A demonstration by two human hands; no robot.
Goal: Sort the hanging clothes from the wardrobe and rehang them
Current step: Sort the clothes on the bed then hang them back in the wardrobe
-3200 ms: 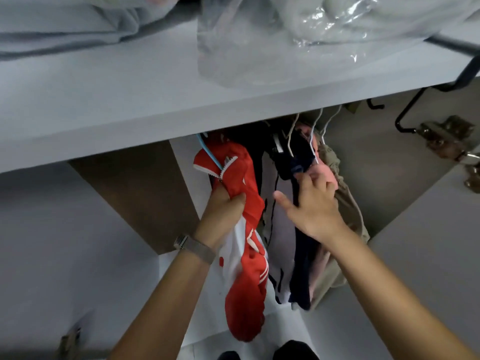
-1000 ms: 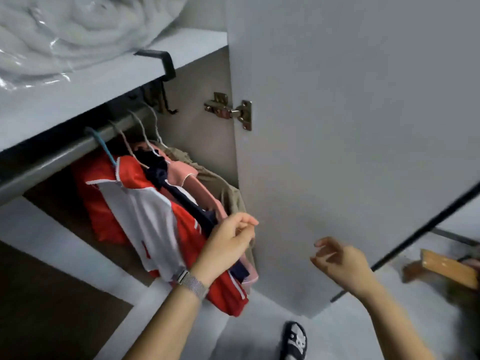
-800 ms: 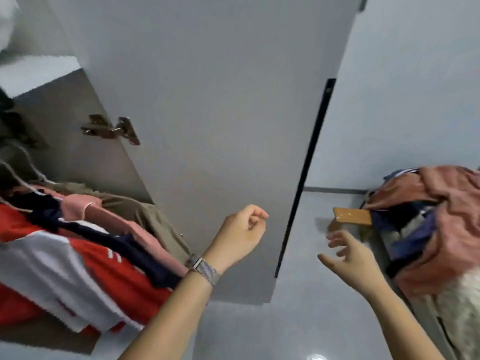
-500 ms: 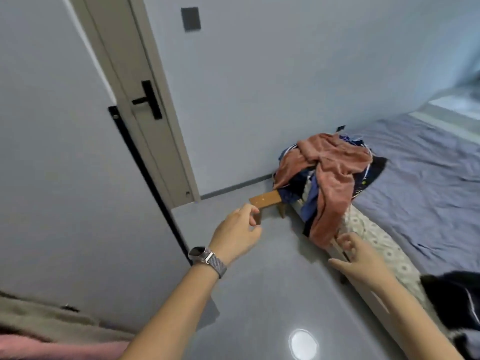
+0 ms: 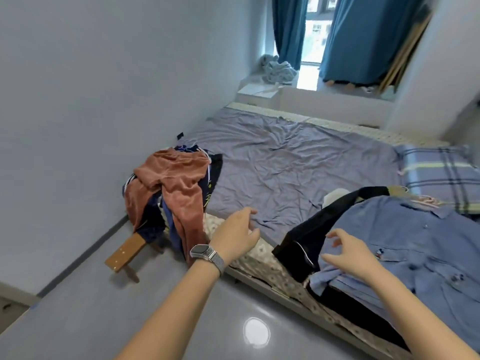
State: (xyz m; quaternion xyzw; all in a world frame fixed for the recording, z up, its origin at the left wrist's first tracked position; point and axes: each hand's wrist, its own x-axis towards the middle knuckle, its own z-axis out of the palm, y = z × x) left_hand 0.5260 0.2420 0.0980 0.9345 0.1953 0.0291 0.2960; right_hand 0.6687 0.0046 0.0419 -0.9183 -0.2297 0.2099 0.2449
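A heap of clothes topped by rust-coloured trousers [image 5: 176, 183] lies on the bed's near left corner and hangs over a wooden stool [image 5: 127, 253]. A light blue shirt [image 5: 405, 242] is spread on the bed at the right, over a black garment [image 5: 319, 224]. My left hand [image 5: 237, 233], with a watch on the wrist, hovers open above the bed's edge between the two piles. Over the shirt's near corner my right hand [image 5: 348, 253] is open, fingers spread, holding nothing. The wardrobe is out of view.
The bed [image 5: 291, 157] with a wrinkled purple sheet fills the middle. A plaid pillow [image 5: 439, 172] lies at the right. Blue curtains [image 5: 358, 37] and a window ledge with a bundle of cloth [image 5: 278, 71] are at the back. Grey floor [image 5: 91, 307] is below.
I have turned from the wardrobe to the bed. My left hand let go of the hanging clothes and both hands now reach over the bed, empty.
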